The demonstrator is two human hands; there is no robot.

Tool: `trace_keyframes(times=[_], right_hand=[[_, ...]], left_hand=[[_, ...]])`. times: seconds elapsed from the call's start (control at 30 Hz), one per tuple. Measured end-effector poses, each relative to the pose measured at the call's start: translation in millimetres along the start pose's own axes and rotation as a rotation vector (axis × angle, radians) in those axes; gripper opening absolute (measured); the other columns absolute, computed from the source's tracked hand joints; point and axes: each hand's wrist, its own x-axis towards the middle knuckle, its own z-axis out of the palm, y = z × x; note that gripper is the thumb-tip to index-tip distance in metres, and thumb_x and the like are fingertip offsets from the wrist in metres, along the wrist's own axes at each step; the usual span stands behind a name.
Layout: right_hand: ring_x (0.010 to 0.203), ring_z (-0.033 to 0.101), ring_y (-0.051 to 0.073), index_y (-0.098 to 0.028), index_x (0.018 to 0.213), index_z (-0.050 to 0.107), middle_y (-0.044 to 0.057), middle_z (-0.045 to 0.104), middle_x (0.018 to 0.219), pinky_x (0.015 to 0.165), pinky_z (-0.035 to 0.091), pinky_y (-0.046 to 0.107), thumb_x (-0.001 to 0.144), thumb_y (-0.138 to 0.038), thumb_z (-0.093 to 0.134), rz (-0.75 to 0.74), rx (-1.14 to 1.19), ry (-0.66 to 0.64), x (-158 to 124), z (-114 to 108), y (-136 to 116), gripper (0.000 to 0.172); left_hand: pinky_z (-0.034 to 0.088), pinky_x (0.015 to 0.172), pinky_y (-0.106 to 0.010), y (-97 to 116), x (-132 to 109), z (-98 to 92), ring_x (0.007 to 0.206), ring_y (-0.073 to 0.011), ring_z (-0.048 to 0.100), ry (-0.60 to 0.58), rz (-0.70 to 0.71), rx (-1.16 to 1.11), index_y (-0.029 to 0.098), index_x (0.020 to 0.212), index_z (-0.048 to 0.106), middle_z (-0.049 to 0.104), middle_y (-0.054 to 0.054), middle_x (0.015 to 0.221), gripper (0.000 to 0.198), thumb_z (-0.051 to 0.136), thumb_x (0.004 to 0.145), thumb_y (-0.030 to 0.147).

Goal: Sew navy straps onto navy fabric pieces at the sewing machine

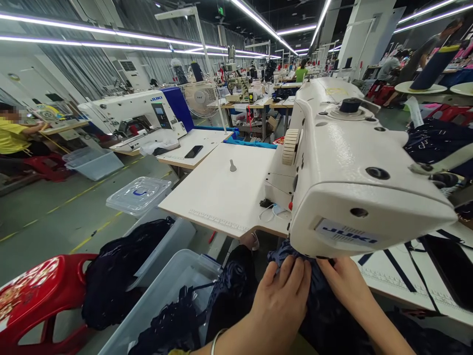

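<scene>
A white Juki sewing machine [343,162] fills the right of the head view, its head hanging over dark navy fabric [318,305] at the table's front edge. My left hand [283,301] lies flat on the fabric just under the machine head, fingers stretched and pressing down. My right hand [342,281] rests beside it on the same fabric, its fingertips tucked under the machine and hidden. The needle area is out of sight behind the machine head.
The white table [221,192] extends to the left. Clear plastic bins [166,291] with navy fabric [121,271] and a lid [138,195] stand below, beside a red stool [40,296]. Other machines and seated people fill the hall. Navy straps [399,266] lie at right.
</scene>
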Motion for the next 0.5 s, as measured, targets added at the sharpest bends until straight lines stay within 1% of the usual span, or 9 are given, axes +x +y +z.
trace_keyframes(times=[0.17, 0.3, 0.4, 0.47, 0.5], right_hand=[[0.071, 0.066, 0.029, -0.023, 0.077, 0.062, 0.008, 0.067, 0.069, 0.058, 0.047, 0.033, 0.09, -0.048, 0.038, -0.001, -0.029, -0.03, -0.3, -0.2, 2.4, 0.037], [0.08, 0.067, 0.03, -0.023, 0.08, 0.065, 0.009, 0.07, 0.074, 0.061, 0.049, 0.033, 0.09, -0.047, 0.039, -0.032, -0.022, -0.005, -1.4, -0.2, 0.3, 0.037], [0.082, 0.068, 0.03, -0.024, 0.076, 0.067, 0.007, 0.069, 0.065, 0.065, 0.051, 0.033, 0.09, -0.046, 0.041, -0.053, -0.035, 0.015, -0.4, -0.6, -0.4, 0.037], [0.081, 0.069, 0.031, -0.025, 0.069, 0.067, 0.006, 0.065, 0.056, 0.067, 0.052, 0.034, 0.091, -0.046, 0.041, -0.069, -0.052, 0.005, 0.0, -1.6, 2.8, 0.04], [0.082, 0.069, 0.031, -0.025, 0.068, 0.067, 0.006, 0.065, 0.055, 0.068, 0.053, 0.034, 0.091, -0.047, 0.041, -0.084, -0.052, 0.0, -0.4, -2.5, 5.4, 0.041]], left_hand=[[0.032, 0.096, -0.033, -0.3, 0.4, -0.6, 0.119, -0.0175, 0.046, -0.001, -0.001, -0.022, 0.019, 0.129, 0.059, 0.061, -0.001, 0.127, 0.035, 0.042, 0.099, 0.026], [0.031, 0.096, -0.033, -0.6, 1.4, -2.1, 0.118, -0.018, 0.047, 0.002, 0.003, -0.031, 0.019, 0.128, 0.06, 0.062, -0.003, 0.128, 0.035, 0.04, 0.099, 0.026], [0.032, 0.095, -0.033, -1.7, 0.7, -1.3, 0.117, -0.0175, 0.047, 0.0, 0.009, -0.04, 0.019, 0.129, 0.058, 0.061, -0.001, 0.128, 0.036, 0.04, 0.1, 0.027], [0.033, 0.095, -0.033, -3.0, -0.5, 0.0, 0.117, -0.0177, 0.048, 0.002, 0.013, -0.041, 0.019, 0.13, 0.058, 0.061, -0.001, 0.13, 0.036, 0.04, 0.1, 0.027], [0.033, 0.096, -0.033, -3.3, -1.1, 0.8, 0.117, -0.0179, 0.048, 0.009, 0.016, -0.039, 0.018, 0.131, 0.058, 0.06, -0.001, 0.13, 0.037, 0.04, 0.1, 0.027]])
